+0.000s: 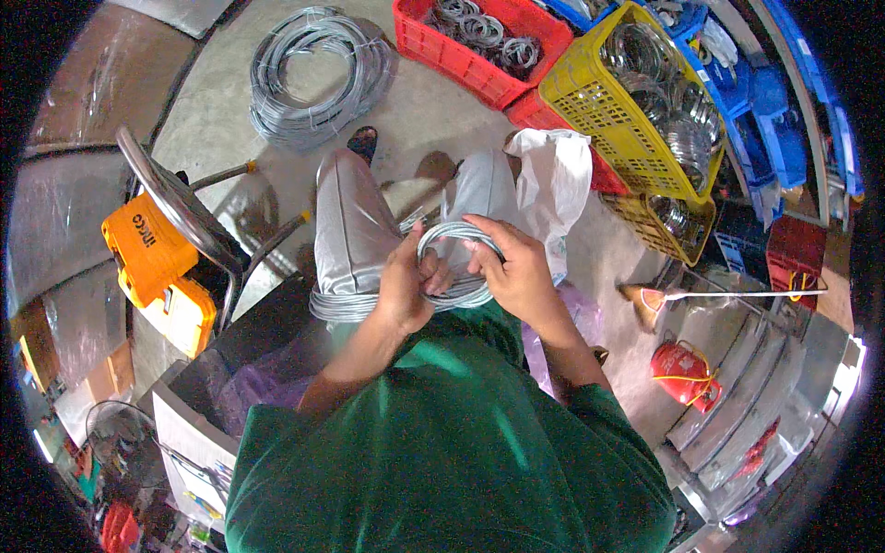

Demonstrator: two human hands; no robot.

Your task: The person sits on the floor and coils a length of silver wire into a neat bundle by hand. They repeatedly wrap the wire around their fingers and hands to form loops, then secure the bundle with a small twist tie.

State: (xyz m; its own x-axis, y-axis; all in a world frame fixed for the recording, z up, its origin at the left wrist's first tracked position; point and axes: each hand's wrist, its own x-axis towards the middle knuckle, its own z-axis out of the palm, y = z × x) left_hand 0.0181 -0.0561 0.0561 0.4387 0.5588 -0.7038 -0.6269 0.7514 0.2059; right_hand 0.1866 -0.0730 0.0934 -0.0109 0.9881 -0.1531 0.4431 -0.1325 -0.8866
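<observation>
Above my lap I hold a small coil of grey wire rope in both hands. My left hand is closed round its left side, thumb up along the strands. On the opposite side, my right hand grips the coil with the fingers curled inward. Beneath my hands, a larger bundle of the same grey wire lies across my thighs, partly hidden by my left forearm. Where the strands of the small coil run behind my fingers cannot be made out.
A big coil of grey wire lies on the floor ahead. Red crate and yellow crate hold wire coils. An orange tool case stands by a metal chair frame at left. A broom and red cylinder are right.
</observation>
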